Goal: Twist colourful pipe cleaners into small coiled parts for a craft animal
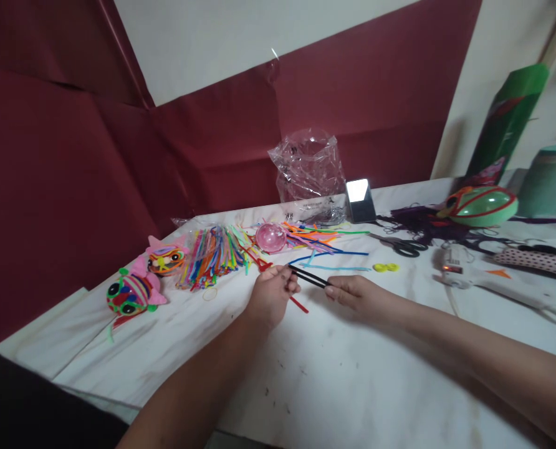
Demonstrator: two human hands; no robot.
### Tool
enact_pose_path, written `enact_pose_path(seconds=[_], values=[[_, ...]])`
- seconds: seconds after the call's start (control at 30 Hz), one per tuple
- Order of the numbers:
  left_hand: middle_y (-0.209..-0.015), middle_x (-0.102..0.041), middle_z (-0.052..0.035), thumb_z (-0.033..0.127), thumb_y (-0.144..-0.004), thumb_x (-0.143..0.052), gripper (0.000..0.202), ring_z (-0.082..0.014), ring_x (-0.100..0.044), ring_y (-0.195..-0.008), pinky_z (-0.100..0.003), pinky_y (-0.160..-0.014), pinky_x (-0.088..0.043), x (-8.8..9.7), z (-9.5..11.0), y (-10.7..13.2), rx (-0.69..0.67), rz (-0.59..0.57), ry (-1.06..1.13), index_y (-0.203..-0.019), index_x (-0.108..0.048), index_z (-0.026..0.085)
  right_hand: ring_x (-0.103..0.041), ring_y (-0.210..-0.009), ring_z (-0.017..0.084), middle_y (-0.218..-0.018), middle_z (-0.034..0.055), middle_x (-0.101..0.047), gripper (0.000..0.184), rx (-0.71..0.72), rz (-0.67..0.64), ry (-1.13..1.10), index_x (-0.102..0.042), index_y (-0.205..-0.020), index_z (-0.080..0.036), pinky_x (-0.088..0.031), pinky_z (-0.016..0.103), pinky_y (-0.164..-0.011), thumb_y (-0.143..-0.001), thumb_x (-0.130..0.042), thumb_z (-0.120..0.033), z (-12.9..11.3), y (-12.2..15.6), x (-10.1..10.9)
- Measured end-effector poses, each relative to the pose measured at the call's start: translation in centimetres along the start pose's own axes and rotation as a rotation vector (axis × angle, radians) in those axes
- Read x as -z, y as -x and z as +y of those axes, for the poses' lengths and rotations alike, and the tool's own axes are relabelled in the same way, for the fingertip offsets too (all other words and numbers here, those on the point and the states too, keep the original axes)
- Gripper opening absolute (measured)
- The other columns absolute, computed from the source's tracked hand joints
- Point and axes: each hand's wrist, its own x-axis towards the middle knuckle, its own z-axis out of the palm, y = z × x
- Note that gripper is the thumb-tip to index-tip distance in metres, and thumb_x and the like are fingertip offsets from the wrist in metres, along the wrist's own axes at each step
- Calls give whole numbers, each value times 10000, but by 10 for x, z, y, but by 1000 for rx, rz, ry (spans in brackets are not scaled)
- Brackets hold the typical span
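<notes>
Between my two hands stretches a black pipe cleaner (308,276), doubled into two side-by-side strands. The fingers of my left hand (272,292) are closed on one end of it. My right hand (353,293) pinches the other end between thumb and fingers. Close behind the left hand lies a red pipe cleaner shape (262,264), and a red strip (299,304) shows beside that hand. Blue pipe cleaners (338,253) and a light blue one (338,267) lie just beyond. A small yellow coiled piece (386,267) sits past the right hand.
Bundled coloured pipe cleaners (217,255) and a pink bowl-shaped piece (271,237) lie behind. Decorated fish-like crafts stand left (133,293) and right (484,207). Black scissors (402,246), a glue gun (460,268), a phone (359,201) and a clear plastic bag (308,168) are around.
</notes>
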Motion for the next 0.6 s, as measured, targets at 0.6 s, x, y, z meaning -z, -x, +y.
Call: enact_pose_path(seconds=[0.6], values=[[-430, -420, 62, 412, -653, -647, 298, -55, -412, -430, -223, -518, -335, 1, -4, 1, -114, 95, -222, -636, -563, 127, -329, -491, 84, -544, -30, -394, 418, -43, -123, -18, -432, -612, -179, -291, 219, -461, -801, -365, -546, -2, 4, -7]])
